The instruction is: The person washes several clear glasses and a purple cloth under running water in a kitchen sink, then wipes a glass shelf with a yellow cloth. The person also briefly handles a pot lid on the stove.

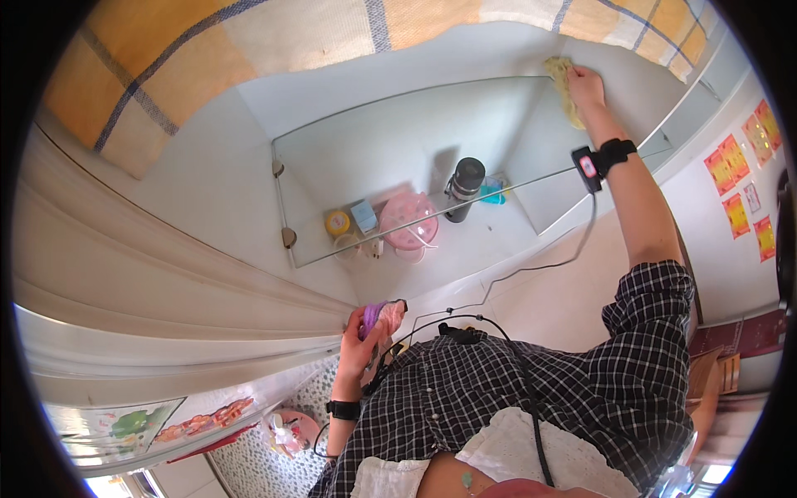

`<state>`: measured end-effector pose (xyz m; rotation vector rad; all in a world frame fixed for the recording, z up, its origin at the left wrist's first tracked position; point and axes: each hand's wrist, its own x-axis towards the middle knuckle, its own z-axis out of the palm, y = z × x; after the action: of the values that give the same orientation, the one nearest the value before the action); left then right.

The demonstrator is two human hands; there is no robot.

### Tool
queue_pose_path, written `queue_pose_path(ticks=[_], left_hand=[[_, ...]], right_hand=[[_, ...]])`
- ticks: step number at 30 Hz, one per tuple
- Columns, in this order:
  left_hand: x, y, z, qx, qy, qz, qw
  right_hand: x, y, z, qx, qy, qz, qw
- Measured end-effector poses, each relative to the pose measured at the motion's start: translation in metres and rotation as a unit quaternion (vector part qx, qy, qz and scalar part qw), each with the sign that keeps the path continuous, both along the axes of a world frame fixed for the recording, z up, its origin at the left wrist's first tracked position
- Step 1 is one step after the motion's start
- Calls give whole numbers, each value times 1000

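Note:
My right hand [586, 88] reaches to the far right end of a glass shelf [386, 124] and grips a crumpled yellow-green cloth [565, 99]. The cloth lies against the shelf's corner and the white wall. Low in front of me, beside the curtain, my left hand [356, 352] holds a soft bundle with a purple part [372, 317] and a pink part [391, 315]; I cannot tell exactly what it is. Each wrist wears a black strap, and the right one carries a small device [586, 169] with a cable.
Beneath the glass stand a black vacuum flask [470, 177], a pink round container [408, 218], a light-blue box [364, 216], a yellow-lidded jar [337, 222] and a teal item [493, 194]. A checked cloth [311, 37] hangs above. A pale curtain [155, 267] is at left.

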<state>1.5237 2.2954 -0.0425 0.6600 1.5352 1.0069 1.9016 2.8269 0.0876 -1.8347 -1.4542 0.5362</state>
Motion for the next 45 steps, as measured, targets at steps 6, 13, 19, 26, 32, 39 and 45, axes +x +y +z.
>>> queue_pose_path(ticks=[6,13,19,26,32,39,45], left_hand=[[-2,-1,-2,-22,16,-6,1000],[21,11,-11,2,1,21,1000],[18,-1,-23,31,-33,73,996],[3,-37,-10,-6,-30,98,995],[5,-44,3,-7,-22,85,996],[7,-42,5,-18,-36,85,996],[7,-56,18,-17,-5,103,995]], right_hand=[[-138,1,-8,114,51,-12,992],[-227,-81,27,178,27,367,913],[-160,-30,18,403,2,293,867],[-78,57,42,418,-129,15,899],[-167,14,12,503,-52,129,853],[-300,-92,49,556,-73,353,749],[-362,-143,36,566,-286,410,655]])
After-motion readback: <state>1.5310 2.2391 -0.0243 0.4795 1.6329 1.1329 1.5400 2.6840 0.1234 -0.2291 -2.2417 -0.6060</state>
